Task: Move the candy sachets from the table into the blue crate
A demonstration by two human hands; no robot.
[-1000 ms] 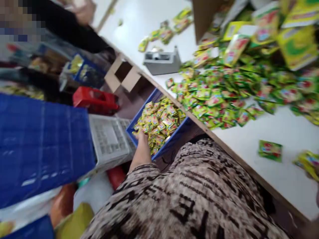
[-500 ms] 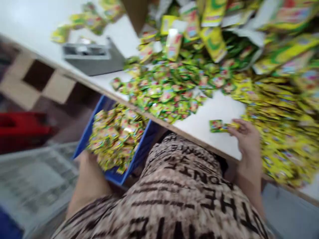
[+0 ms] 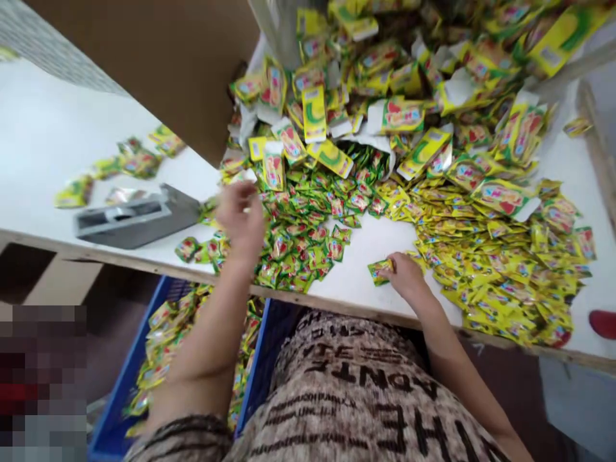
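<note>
My right hand (image 3: 404,276) is low over the white tabletop, its fingers pinching small sachets. A green sachet (image 3: 379,273) pokes out at the fingertips, with a bit of yellow wrapper beside it. My left hand (image 3: 240,215), blurred by motion, is over the left edge of a heap of green sachets (image 3: 298,247), near some small printed boxes. Its fingers look bent, but whether they hold anything is unclear. To the right of my right hand spreads a larger heap of yellow sachets (image 3: 505,256).
Flat printed cartons (image 3: 397,115) pile up at the back. A grey metal tape-dispenser-like holder (image 3: 137,221) stands on the left, near a brown cardboard panel (image 3: 183,70). Below the table edge, a blue crate (image 3: 255,366) holds many packets. Something red (image 3: 604,324) lies far right.
My left hand has risen from the blue crate to the table, over the green heap. The right hand still holds its sachets near the tabletop. The camera view has shifted.
</note>
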